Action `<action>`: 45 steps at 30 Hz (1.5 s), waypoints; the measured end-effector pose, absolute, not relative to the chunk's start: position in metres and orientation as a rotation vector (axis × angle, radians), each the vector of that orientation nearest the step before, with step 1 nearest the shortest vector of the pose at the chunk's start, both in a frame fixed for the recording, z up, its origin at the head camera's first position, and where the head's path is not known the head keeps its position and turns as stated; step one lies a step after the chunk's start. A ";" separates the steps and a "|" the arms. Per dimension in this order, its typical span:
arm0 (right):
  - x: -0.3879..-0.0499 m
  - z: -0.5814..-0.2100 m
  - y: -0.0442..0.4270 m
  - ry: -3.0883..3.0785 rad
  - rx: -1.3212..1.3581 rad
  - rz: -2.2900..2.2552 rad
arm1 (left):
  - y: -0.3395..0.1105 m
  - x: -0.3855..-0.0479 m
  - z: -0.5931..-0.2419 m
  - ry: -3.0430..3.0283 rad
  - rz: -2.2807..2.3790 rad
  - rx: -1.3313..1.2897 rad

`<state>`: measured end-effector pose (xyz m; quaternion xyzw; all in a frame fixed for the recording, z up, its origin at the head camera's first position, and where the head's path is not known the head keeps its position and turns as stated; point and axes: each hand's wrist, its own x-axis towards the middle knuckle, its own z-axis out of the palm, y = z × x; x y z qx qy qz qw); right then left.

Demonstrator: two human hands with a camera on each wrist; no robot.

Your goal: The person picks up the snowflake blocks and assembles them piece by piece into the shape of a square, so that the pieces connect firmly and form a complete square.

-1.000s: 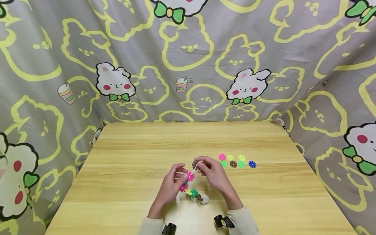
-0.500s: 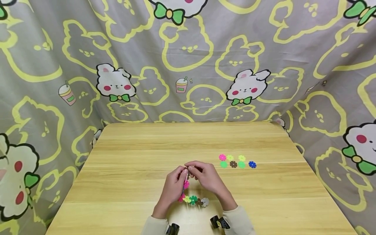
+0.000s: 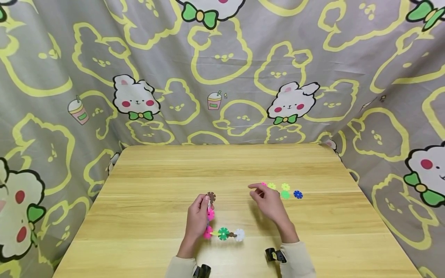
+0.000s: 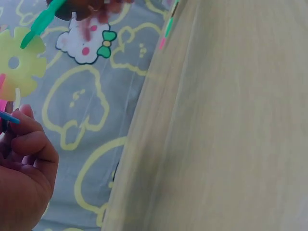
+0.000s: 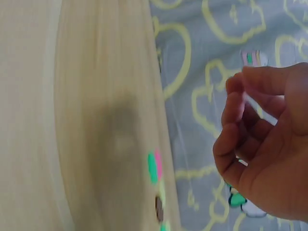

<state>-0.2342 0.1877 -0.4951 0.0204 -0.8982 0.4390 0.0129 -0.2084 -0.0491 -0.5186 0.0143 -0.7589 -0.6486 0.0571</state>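
Note:
My left hand point(image 3: 197, 218) pinches a chain of interlocked notched plastic snowflake discs near its upper end. A brown disc point(image 3: 211, 197) tops the chain; below come white, pink and blue ones, partly covered by my fingers. From a lower pink disc point(image 3: 208, 232) the chain runs right through yellow, a green disc point(image 3: 223, 233) and brown to a white disc point(image 3: 239, 234). The left wrist view shows its yellow disc point(image 4: 21, 62) close up. My right hand point(image 3: 271, 202) hovers with loosely bent fingers and holds nothing, just left of the loose discs, hiding some of them.
Loose discs lie in two rows on the wooden table point(image 3: 156, 185): a yellow one point(image 3: 286, 186), a light green one point(image 3: 285, 194) and a blue one point(image 3: 298, 194) show clearly. A patterned curtain point(image 3: 243, 58) stands behind the table and along both sides.
The hands first came together at the brown disc, then parted. My right hand let go of it and moved right towards the loose discs; my left hand shifted slightly left with the chain.

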 end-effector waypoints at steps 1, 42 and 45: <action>-0.235 -0.497 0.193 -2.809 0.029 1.327 | -0.049 -0.208 -0.517 -2.312 -1.969 0.069; -0.253 -0.526 0.259 -3.131 -0.329 0.846 | -0.049 -0.208 -0.518 -2.336 -1.938 0.117; -0.253 -0.525 0.259 -3.123 -0.311 0.854 | -0.050 -0.208 -0.517 -2.344 -1.936 0.121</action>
